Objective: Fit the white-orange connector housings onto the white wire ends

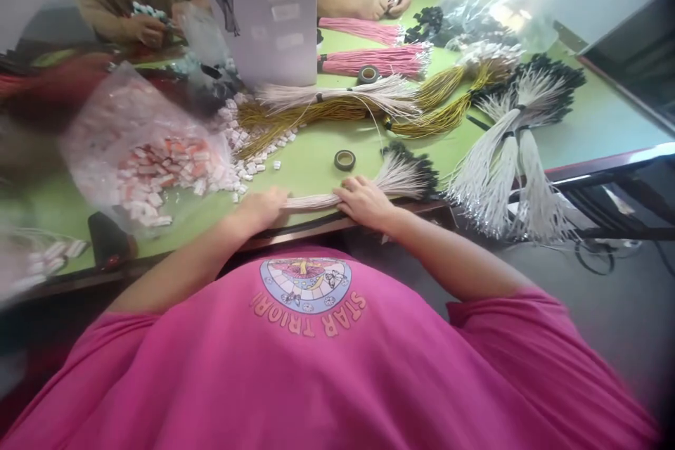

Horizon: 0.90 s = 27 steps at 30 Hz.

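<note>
A bundle of thin white wires (311, 202) lies along the near edge of the green table, its right end fanning out to black connectors (422, 170). My left hand (265, 207) is closed around the bundle's left end and hides the tips there. Over the middle of the same bundle, my right hand (365, 202) grips it with bent fingers. Just beyond my right hand a roll of dark tape (344, 159) lies flat on the table.
Loose white connectors (253, 167) and a clear plastic bag (163, 176) of white and orange pieces are at left. Yellow wire bundles (327, 111) lie farther back, with pink wires (369, 61) behind. White wire bundles (503, 162) overhang the right edge. Two co-workers' hands (377, 5) work opposite.
</note>
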{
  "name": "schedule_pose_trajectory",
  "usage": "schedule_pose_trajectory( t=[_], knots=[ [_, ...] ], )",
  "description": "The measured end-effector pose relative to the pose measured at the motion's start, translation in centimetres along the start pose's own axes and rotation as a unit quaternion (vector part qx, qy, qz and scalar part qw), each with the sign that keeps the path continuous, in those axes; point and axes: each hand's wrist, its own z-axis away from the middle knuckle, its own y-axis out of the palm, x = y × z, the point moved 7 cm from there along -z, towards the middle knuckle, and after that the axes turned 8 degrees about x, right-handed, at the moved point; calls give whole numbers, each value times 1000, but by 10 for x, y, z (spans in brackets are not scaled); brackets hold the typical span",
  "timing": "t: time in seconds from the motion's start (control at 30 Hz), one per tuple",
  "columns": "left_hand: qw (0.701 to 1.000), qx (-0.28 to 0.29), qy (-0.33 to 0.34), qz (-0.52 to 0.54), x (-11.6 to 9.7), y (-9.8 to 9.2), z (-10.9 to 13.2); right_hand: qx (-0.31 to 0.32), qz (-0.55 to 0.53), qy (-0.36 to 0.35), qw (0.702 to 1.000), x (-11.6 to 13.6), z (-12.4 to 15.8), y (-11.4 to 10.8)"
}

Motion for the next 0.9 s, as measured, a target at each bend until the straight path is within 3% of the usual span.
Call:
schedule_pose_trajectory(
  t=[0.1, 0.2, 0.27, 0.33, 0.37, 0.43, 0.5, 0.57, 0.7, 0.83, 0.9],
  knots=[
    [998, -40, 38, 22, 15, 11, 5, -4, -53, 4, 999, 4, -7, 22],
    [990, -113, 70, 35, 38, 14, 28, 11, -72, 13, 997, 3, -7, 27],
    [979, -200, 3, 50, 73, 14, 51, 24, -63, 15, 998, 4, -6, 21],
    [946, -287, -136, 65, 119, 18, 81, 42, -47, 16, 998, 9, -10, 11],
    [931, -302, -191, 70, 139, 24, 93, 53, -44, 14, 997, 12, -15, 6],
    [910, -291, -284, 84, 170, 37, 109, 79, -68, -9, 995, 26, -31, -4],
    [900, -245, -345, 105, 190, 49, 111, 107, -123, -65, 985, 49, -55, -11],
    [895, -193, -382, 123, 202, 55, 103, 128, -160, -95, 974, 73, -83, -14],
    [918, -161, -347, 105, 202, 45, 78, 151, -170, -78, 971, 99, -124, -5],
    [933, -182, -297, 86, 192, 31, 76, 105, -222, -39, 969, 96, -115, 1],
    [929, -213, -285, 99, 196, 29, 77, 99, -231, -70, 965, 102, -100, 2]
  ],
)
